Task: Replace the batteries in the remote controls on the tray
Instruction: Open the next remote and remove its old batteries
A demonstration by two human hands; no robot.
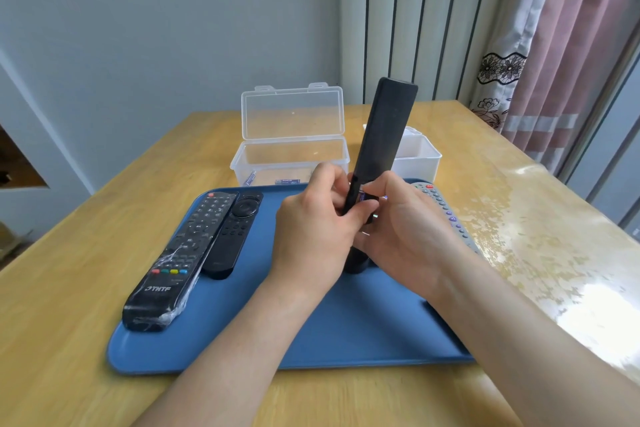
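Observation:
A long black remote (382, 135) stands nearly upright above the blue tray (346, 333), its back toward me. My left hand (311, 236) grips its lower part. My right hand (405, 229) pinches a battery (362, 197) with a purple label at the open compartment. On the tray's left lie a plastic-wrapped black remote (176, 263) and a smaller black remote (235, 229). A grey remote (446, 215) lies at the tray's right, partly hidden by my right hand.
An open clear plastic box (291, 149) behind the tray holds a few batteries. A white open container (417, 156) stands to its right. The wooden table (69, 270) is glossy; curtains hang at the right, a wall behind.

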